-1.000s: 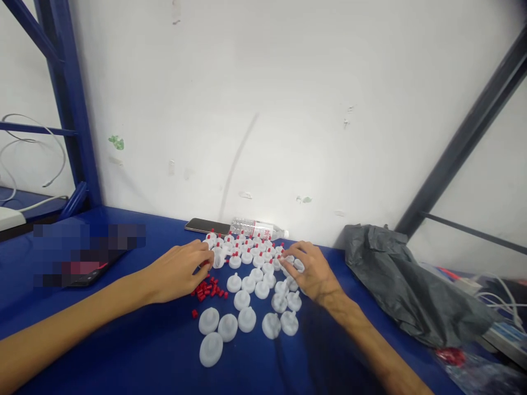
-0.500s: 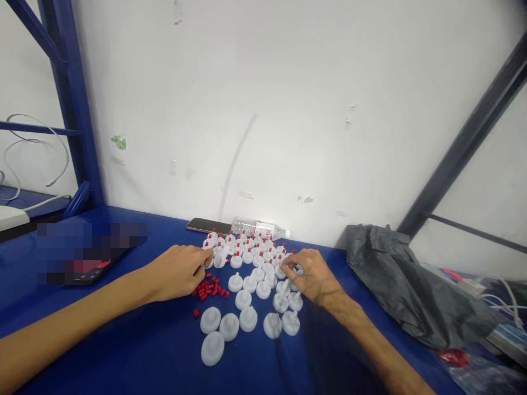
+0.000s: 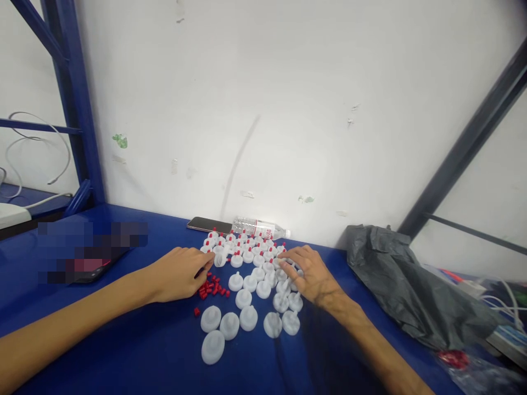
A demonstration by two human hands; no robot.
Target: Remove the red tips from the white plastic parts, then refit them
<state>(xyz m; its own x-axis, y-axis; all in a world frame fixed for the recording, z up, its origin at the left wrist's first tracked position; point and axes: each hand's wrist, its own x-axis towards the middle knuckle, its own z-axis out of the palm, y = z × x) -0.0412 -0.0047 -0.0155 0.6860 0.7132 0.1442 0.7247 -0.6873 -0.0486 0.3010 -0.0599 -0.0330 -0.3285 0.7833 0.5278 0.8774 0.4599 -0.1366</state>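
My left hand point(image 3: 181, 274) is on the left of a cluster of white nozzle caps, fingers curled and fingertips pressed together beside a cap lying on its side point(image 3: 220, 259). What those fingertips hold, if anything, is hidden. Just below them is a pile of small red tips point(image 3: 212, 286). Over the right side of the cluster, my right hand point(image 3: 307, 274) has thumb and index finger apart, close to white caps. Caps with red tips point(image 3: 236, 259) stand in the back rows. Bare white caps point(image 3: 248, 318) sit nearer to me.
Behind the caps lie a phone point(image 3: 209, 225) and a clear plastic bottle point(image 3: 259, 227) against the wall. A dark plastic bag point(image 3: 382, 280) rests at the right, with cables beyond it. Another dark device point(image 3: 90, 271), partly blurred, lies at the left.
My right hand's fingers have spread and shifted slightly up and left. My left hand has barely moved, its thumb now closer to the fingers.
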